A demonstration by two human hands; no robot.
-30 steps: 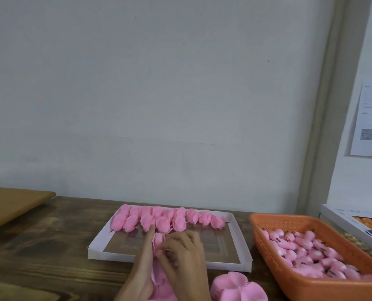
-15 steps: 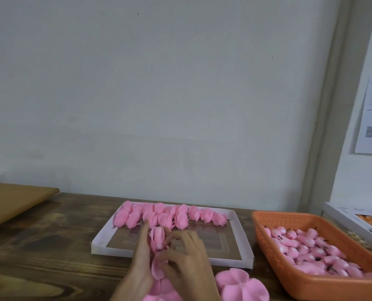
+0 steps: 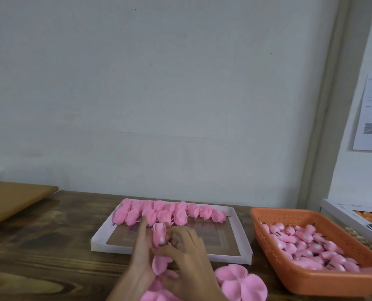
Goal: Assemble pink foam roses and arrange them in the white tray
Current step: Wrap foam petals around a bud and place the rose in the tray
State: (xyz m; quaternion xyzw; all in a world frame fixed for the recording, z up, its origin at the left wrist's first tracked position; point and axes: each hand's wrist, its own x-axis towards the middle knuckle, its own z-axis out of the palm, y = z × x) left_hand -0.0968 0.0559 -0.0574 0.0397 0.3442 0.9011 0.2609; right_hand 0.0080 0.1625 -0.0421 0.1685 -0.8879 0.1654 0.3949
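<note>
The foam rose bud [image 3: 159,233] stands nearly upright over the near edge of the white tray [image 3: 98,241]. Its long axis runs away from the person, closed tip toward the wall. The right hand [image 3: 188,255] pinches its base with curled fingers. The left hand [image 3: 140,255] lies against its left side, fingers straight. Finished roses [image 3: 170,211] line the tray's far edge.

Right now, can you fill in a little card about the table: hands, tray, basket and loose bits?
Left hand: straight fingers against the foam rosebud
Right hand: curled fingers pinch the rosebud's base
Petal piece: hangs under the rosebud, between the hands
White tray: finished roses along its far edge
Orange basket: right of tray, holds pink buds
Petal flower: flat on the wooden table
</note>
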